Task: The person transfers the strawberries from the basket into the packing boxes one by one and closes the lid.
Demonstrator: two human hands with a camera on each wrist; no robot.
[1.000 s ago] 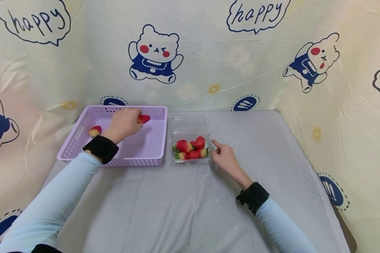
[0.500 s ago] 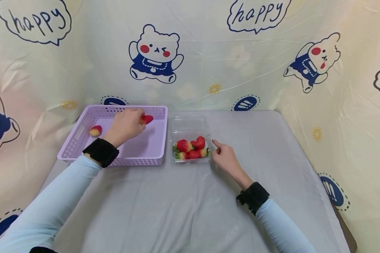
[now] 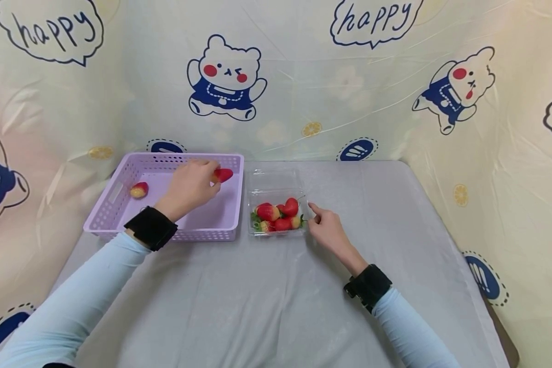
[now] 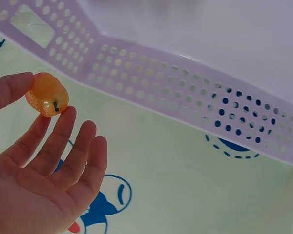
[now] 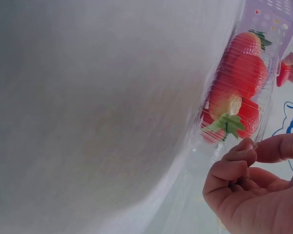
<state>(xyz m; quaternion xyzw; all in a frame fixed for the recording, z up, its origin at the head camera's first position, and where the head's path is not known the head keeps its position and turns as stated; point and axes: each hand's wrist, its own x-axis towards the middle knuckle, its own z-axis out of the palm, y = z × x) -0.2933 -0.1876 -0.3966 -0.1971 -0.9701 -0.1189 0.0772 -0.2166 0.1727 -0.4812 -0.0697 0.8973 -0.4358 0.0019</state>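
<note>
Over the purple basket (image 3: 211,235), my left hand (image 3: 193,183) pinches a strawberry (image 3: 223,175) between thumb and fingertips, its red tip pointing right. The left wrist view shows the pale orange stem end of this strawberry (image 4: 48,95), with the other fingers spread below. A second strawberry (image 3: 139,190) lies on the left of the basket floor. My right hand (image 3: 327,228) grips the right edge of a clear plastic box (image 3: 252,234) with its fingertips. Inside the box are several strawberries (image 5: 249,75), some with green leaves.
The box's clear lid (image 3: 273,179) stands open toward the back. Basket and box sit side by side on a grey cloth-covered table (image 3: 239,306). A printed curtain (image 3: 294,102) hangs close behind the table and along both sides.
My left hand has moved a little to the right over the basket, carrying the pinched strawberry. The right hand and the box have stayed put.
</note>
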